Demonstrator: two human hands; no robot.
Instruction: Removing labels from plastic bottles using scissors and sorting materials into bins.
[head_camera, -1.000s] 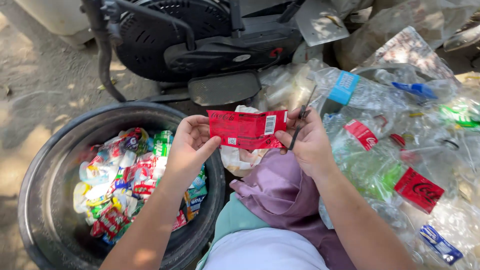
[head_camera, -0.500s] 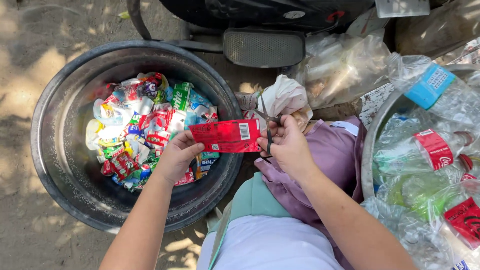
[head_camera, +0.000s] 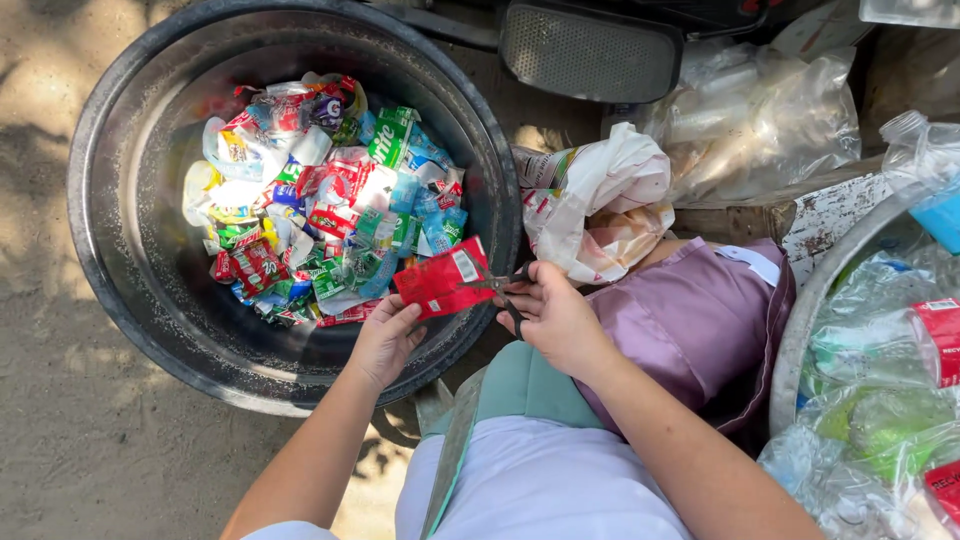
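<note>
My one view comes from the camera worn on the head, looking steeply down past the lap to the ground. It sits close: both forearms enter from the bottom edge, the left hand (head_camera: 385, 340) and right hand (head_camera: 555, 320) meeting near the centre. The dark round basin (head_camera: 130, 290) fills the upper left; a second tub's rim (head_camera: 800, 310) cuts the right edge. No other view shares the scene.

I saw bright daylight, dappled shadows on the ground (head_camera: 60, 300), glare off plastic wrap (head_camera: 760, 110); focus was sharp.
</note>
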